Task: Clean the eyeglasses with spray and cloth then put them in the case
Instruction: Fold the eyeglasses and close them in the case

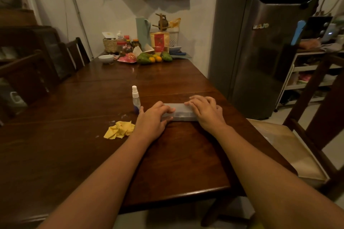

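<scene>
A translucent grey glasses case (179,112) lies closed on the dark wooden table (93,150). My left hand (154,117) grips its left end, fingers over the lid and thumb at the front. My right hand (206,110) grips the right end, fingers curled over the top. The eyeglasses themselves cannot be seen. A small spray bottle (135,98) with a white nozzle stands just left of the case. A crumpled yellow cloth (119,129) lies on the table to the left of my left wrist.
At the table's far end stand a bowl (106,59), jars, a basket, a red packet and fruit (151,58). A steel fridge (264,52) rises on the right. Dark chairs (61,55) line the left side. A chair seat (290,147) sits close at the right.
</scene>
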